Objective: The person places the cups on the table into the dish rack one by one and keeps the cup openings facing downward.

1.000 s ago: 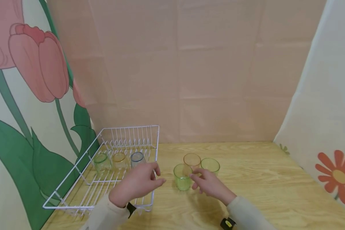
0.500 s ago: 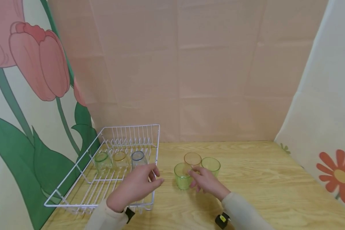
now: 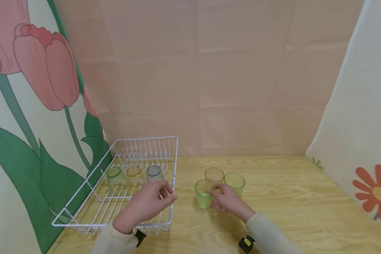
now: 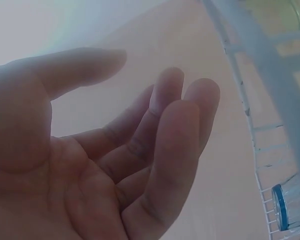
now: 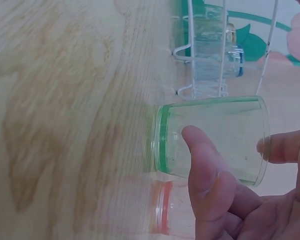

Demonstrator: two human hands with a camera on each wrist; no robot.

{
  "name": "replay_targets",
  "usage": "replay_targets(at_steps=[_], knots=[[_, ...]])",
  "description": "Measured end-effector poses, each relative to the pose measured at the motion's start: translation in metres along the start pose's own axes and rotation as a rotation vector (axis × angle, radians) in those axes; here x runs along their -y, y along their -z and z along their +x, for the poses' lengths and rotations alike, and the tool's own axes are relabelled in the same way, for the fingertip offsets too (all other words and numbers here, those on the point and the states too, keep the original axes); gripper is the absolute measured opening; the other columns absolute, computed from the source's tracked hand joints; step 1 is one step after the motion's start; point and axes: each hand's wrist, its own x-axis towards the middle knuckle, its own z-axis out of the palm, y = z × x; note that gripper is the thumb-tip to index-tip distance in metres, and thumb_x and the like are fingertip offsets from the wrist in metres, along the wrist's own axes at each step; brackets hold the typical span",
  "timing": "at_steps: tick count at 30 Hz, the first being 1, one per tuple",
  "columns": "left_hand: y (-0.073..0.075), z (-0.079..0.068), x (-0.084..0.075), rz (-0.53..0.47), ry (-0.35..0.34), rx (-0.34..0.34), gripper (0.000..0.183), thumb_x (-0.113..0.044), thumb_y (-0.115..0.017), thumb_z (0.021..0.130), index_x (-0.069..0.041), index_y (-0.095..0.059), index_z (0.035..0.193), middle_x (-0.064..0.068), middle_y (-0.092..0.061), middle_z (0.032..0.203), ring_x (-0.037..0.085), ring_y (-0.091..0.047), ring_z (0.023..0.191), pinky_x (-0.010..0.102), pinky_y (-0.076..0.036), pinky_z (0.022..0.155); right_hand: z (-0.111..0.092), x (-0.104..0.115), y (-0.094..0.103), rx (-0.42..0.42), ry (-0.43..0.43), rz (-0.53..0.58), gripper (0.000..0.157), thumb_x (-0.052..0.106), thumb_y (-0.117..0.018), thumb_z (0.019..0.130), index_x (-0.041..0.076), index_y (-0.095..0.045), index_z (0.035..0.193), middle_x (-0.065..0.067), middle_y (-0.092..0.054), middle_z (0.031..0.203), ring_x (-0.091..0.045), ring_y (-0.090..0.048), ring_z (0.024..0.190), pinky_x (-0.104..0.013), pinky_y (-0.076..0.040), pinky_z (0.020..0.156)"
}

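One green glass [image 3: 203,198] meets the fingers of our right hand [image 3: 230,201], whether gripped we cannot tell, while our left hand [image 3: 146,203], loosely curled, hangs near the white rack [image 3: 82,225].

No text, brand or number can be read. The yellow patch [image 3: 247,242] on the black wrist device [image 3: 245,247] is too small to make out.

Blue-rimmed glass [image 3: 154,173]: lower part hidden behind my left hand [image 3: 147,203], inside the wire rack [image 4: 272,70];
Wire rack: cropped in left wrist view, nearest bar blurred;
Orange glass [image 3: 214,174]: right of the rack, partly behind my right hand [image 3: 229,200];
Green glass [image 3: 203,196] nearest rack: whether my thumb [image 5: 282,147] touches it, unclear.
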Motion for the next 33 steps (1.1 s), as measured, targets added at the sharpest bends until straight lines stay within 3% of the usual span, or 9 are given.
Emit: replay_targets(at_steps=[6,12,19,25,33], knots=[[-0.002,0.0,0.0,-0.005,-0.017,-0.006,0.012,-0.028,-0.07,0.092,-0.017,-0.065,0.09,-0.01,-0.065,0.075,0.004,-0.056,0.061,0.026,-0.046,0.057,-0.001,-0.002,0.003,-0.003,-0.006,-0.003,0.064,0.039,-0.056,0.102,0.0,-0.039,0.149,-0.009,-0.072,0.076,-0.024,-0.063,0.056,-0.023,-0.039,0.043],[-0.005,-0.001,-0.002,-0.003,-0.018,-0.022,0.013,-0.03,-0.069,0.092,-0.017,-0.066,0.094,-0.01,-0.066,0.076,0.004,-0.056,0.061,0.026,-0.046,0.057,-0.005,-0.004,0.007,0.014,0.024,-0.021,0.057,0.027,-0.055,0.101,0.0,-0.04,0.149,-0.01,-0.073,0.075,-0.024,-0.064,0.056,-0.023,-0.038,0.042],[-0.005,0.001,-0.002,-0.071,0.021,-0.095,0.021,-0.034,-0.07,0.094,-0.016,-0.066,0.103,-0.009,-0.066,0.079,0.009,-0.059,0.068,0.028,-0.048,0.061,-0.012,-0.003,0.01,0.005,0.033,-0.045,0.059,0.018,-0.055,0.097,-0.007,-0.038,0.147,-0.009,-0.072,0.072,-0.025,-0.064,0.055,-0.021,-0.035,0.04],[-0.011,0.004,-0.003,-0.092,-0.006,-0.132,0.025,-0.032,-0.07,0.094,-0.013,-0.066,0.108,-0.009,-0.066,0.078,0.007,-0.059,0.066,0.026,-0.049,0.062,-0.019,0.007,0.013,0.001,0.031,-0.067,0.059,0.017,-0.055,0.095,-0.004,-0.04,0.148,-0.007,-0.072,0.072,-0.022,-0.063,0.056,-0.021,-0.035,0.041],[-0.016,0.007,-0.007,-0.095,-0.043,-0.075,0.044,-0.037,-0.065,0.098,-0.006,-0.061,0.128,-0.004,-0.067,0.084,0.005,-0.058,0.063,0.025,-0.049,0.058,-0.029,0.027,0.018,-0.017,0.124,-0.078,0.051,0.013,-0.056,0.094,-0.004,-0.049,0.141,-0.007,-0.073,0.08,-0.026,-0.067,0.061,-0.025,-0.04,0.043]])
